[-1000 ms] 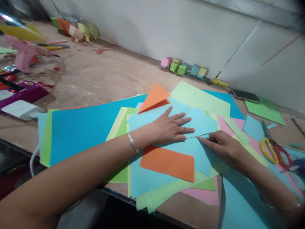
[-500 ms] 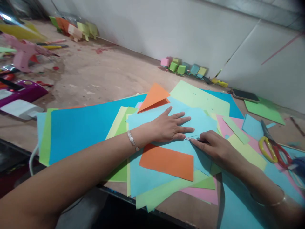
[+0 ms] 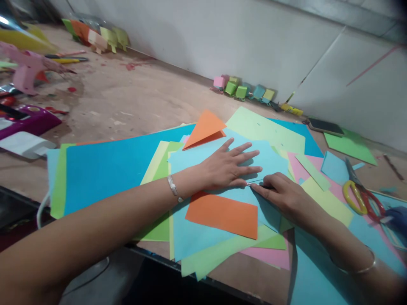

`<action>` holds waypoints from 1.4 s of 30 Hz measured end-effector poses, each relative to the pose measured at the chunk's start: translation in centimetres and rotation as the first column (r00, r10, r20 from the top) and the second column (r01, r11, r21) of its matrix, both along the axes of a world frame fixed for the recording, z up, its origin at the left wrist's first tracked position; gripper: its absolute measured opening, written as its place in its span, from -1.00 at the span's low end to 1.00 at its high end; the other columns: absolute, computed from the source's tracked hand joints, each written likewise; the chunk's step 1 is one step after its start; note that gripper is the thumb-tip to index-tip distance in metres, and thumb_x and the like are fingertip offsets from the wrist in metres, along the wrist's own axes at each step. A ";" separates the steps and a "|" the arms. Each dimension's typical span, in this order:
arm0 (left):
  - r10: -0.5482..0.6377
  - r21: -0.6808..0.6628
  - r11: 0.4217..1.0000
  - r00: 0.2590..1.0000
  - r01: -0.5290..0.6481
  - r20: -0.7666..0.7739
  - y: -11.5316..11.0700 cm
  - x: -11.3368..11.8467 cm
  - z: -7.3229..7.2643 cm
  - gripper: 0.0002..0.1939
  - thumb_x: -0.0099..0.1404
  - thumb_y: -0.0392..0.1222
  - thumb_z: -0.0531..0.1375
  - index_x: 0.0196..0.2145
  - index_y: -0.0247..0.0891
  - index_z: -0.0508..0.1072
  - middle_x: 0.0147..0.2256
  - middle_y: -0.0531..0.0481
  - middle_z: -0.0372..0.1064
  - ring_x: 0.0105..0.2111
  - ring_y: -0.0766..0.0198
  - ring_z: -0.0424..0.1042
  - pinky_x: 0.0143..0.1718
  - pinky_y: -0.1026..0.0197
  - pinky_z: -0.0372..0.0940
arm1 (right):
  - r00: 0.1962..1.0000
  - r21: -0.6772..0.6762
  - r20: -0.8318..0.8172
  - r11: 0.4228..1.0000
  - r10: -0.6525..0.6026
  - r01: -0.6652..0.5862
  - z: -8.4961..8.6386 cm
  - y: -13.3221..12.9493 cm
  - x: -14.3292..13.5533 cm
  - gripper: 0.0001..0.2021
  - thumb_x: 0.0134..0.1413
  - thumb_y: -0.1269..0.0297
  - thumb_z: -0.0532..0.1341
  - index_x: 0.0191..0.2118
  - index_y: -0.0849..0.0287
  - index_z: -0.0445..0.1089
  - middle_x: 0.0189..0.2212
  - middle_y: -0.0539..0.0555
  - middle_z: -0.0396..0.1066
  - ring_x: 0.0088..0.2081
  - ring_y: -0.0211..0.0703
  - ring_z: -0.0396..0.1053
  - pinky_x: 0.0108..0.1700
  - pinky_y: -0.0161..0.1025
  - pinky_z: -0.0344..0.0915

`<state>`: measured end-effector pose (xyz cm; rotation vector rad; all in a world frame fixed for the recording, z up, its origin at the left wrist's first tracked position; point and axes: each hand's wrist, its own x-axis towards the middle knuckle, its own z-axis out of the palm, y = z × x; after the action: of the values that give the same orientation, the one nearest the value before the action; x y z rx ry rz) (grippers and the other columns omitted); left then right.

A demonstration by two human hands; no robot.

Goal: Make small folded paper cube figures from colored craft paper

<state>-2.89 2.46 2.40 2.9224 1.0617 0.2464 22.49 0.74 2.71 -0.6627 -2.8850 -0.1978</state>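
My left hand lies flat with fingers spread on light blue paper in the middle of the pile. Just right of its little finger, my right hand is closed round a thin dark-handled craft knife, its metal tip touching the blue paper. A folded orange paper rests above my left hand, and a flat orange rectangle is below it.
Scissors and a phone lie on the right. Small folded paper models line the wall. At the left are a pink glue gun, a purple power strip and a white adapter.
My left hand has shifted slightly, its fingertips a little further up and right. My right hand stays almost in place with the knife. The whole view has moved slightly.
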 end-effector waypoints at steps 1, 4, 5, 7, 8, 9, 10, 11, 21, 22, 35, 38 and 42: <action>-0.016 0.022 1.000 1.000 0.016 0.017 -0.2 -0.2 0.1 -0.50 0.40 0.10 0.10 0.24 0.00 0.28 0.37 -0.07 0.00 0.38 -0.02 -0.13 0.32 -0.24 -0.26 | 1.000 0.010 0.008 1.000 -0.002 0.002 0.0 0.0 0.0 -0.65 0.37 0.40 -0.04 0.13 0.19 0.36 -0.27 0.17 0.38 -0.25 -0.09 0.26 -0.25 -0.15 0.32; -0.027 -0.003 1.000 0.999 0.027 0.047 -0.9 -1.3 0.3 -0.61 0.38 0.02 0.15 0.11 -0.09 0.42 0.29 -0.09 0.17 0.33 0.02 0.04 0.31 -0.11 -0.13 | 0.999 0.049 0.034 0.999 0.000 -0.001 0.4 -0.2 -0.3 -0.65 0.37 0.43 -0.05 0.10 0.21 0.38 -0.28 0.17 0.38 -0.27 -0.10 0.26 -0.24 -0.15 0.32; -0.023 -0.025 0.999 0.999 0.024 0.046 -1.1 -1.7 0.3 -0.63 0.39 0.02 0.14 0.09 -0.08 0.43 0.28 -0.08 0.18 0.32 0.02 0.05 0.30 -0.10 -0.11 | 0.999 0.068 0.045 0.998 0.005 -0.008 0.6 -0.2 -0.4 -0.65 0.36 0.44 -0.06 0.08 0.22 0.39 -0.29 0.18 0.39 -0.28 -0.10 0.26 -0.25 -0.16 0.31; -0.011 -0.066 0.998 1.000 0.012 0.020 -1.4 -2.3 0.0 -0.62 0.42 0.02 0.08 0.14 -0.02 0.39 0.30 -0.04 0.16 0.33 0.03 0.03 0.30 -0.12 -0.13 | 0.997 0.121 0.072 0.992 0.022 -0.030 1.3 -0.5 -0.8 -0.67 0.35 0.48 -0.05 0.03 0.26 0.41 -0.31 0.20 0.39 -0.30 -0.10 0.27 -0.26 -0.15 0.31; -0.010 -0.084 0.996 1.000 0.010 0.000 -1.5 -2.4 -0.1 -0.60 0.44 0.03 0.05 0.18 0.02 0.35 0.31 -0.02 0.14 0.34 0.03 0.02 0.30 -0.14 -0.16 | 0.995 0.151 0.091 0.988 0.030 -0.043 1.8 -0.6 -1.0 -0.67 0.34 0.50 -0.04 0.00 0.29 0.42 -0.33 0.21 0.39 -0.31 -0.08 0.28 -0.27 -0.14 0.31; -0.008 -0.098 0.995 1.000 0.006 -0.020 -1.5 -2.5 -0.3 -0.58 0.45 0.05 0.02 0.21 0.05 0.31 0.33 0.00 0.11 0.34 0.04 0.00 0.30 -0.15 -0.19 | 0.993 0.180 0.111 0.982 0.031 -0.051 2.2 -0.8 -1.2 -0.68 0.33 0.51 -0.04 -0.02 0.31 0.43 -0.34 0.22 0.39 -0.31 -0.07 0.28 -0.27 -0.13 0.30; -0.005 -0.110 0.994 0.999 0.001 -0.035 -1.5 -2.5 -0.4 -0.57 0.47 0.06 -0.01 0.24 0.07 0.27 0.34 0.01 0.08 0.35 0.04 -0.01 0.30 -0.17 -0.21 | 0.991 0.202 0.130 0.978 0.026 -0.053 2.6 -0.9 -1.3 -0.69 0.32 0.51 -0.03 -0.04 0.32 0.44 -0.34 0.23 0.40 -0.31 -0.05 0.29 -0.27 -0.12 0.30; -0.004 -0.118 0.993 0.999 -0.001 -0.045 -1.5 -2.5 -0.5 -0.56 0.47 0.06 -0.03 0.25 0.07 0.25 0.35 0.02 0.05 0.35 0.04 -0.03 0.30 -0.18 -0.23 | 0.990 0.214 0.143 0.976 0.016 -0.047 2.9 -1.0 -1.4 -0.68 0.32 0.52 -0.04 -0.05 0.31 0.44 -0.34 0.24 0.40 -0.31 -0.04 0.30 -0.26 -0.10 0.31; -0.003 -0.176 0.984 1.000 -0.003 -0.030 -1.5 -2.3 -0.6 -0.55 0.49 0.06 -0.07 0.27 0.08 0.23 0.37 0.03 -0.04 0.37 0.03 -0.09 0.30 -0.24 -0.29 | 0.992 0.032 0.025 0.992 -0.121 0.120 1.0 -0.8 1.6 -0.66 0.31 0.44 -0.04 0.05 0.33 0.38 -0.20 0.30 0.46 -0.24 0.03 0.43 -0.28 -0.12 0.40; -0.002 -0.179 0.984 1.000 -0.002 -0.022 -1.5 -2.3 -0.6 -0.55 0.49 0.06 -0.06 0.26 0.08 0.23 0.37 0.03 -0.03 0.37 0.03 -0.10 0.31 -0.23 -0.29 | 0.988 0.029 0.027 0.988 -0.151 0.150 1.0 -0.9 2.0 -0.68 0.31 0.43 -0.03 0.02 0.32 0.40 -0.21 0.30 0.46 -0.24 0.04 0.44 -0.29 -0.11 0.41; -0.010 -0.183 0.983 1.000 0.005 -0.025 -2.1 -1.6 0.0 -0.58 0.47 0.00 0.00 0.24 0.10 0.27 0.36 0.05 0.01 0.36 0.02 -0.06 0.31 -0.22 -0.26 | 0.961 0.120 0.146 0.969 -0.233 0.216 2.6 -5.7 3.6 -0.63 0.13 0.60 -0.07 -0.10 0.31 0.41 -0.32 0.22 0.42 -0.38 -0.07 0.42 -0.42 -0.19 0.39; -0.002 -0.197 0.980 1.000 0.002 -0.002 -2.1 -1.6 -0.1 -0.58 0.46 0.00 0.02 0.24 0.09 0.27 0.35 0.05 0.02 0.36 0.00 -0.05 0.31 -0.27 -0.28 | 0.960 0.175 0.139 0.960 -0.243 0.217 2.8 -6.8 3.4 -0.64 0.17 0.57 -0.07 -0.08 0.34 0.42 -0.36 0.23 0.40 -0.43 -0.05 0.38 -0.46 -0.16 0.35; -0.001 -0.209 0.978 1.000 0.001 0.000 -2.1 -1.5 -0.1 -0.58 0.46 -0.01 0.02 0.24 0.11 0.26 0.36 0.06 0.01 0.37 -0.01 -0.06 0.31 -0.30 -0.29 | 0.956 0.156 0.106 0.954 -0.275 0.258 2.9 -7.9 3.5 -0.73 0.26 0.46 -0.03 -0.25 0.19 0.42 -0.40 0.19 0.39 -0.45 -0.06 0.34 -0.45 -0.14 0.32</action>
<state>-4.41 0.37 2.25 2.7357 1.0180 0.1259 26.04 -7.20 5.60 -1.0470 -2.8527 -0.4917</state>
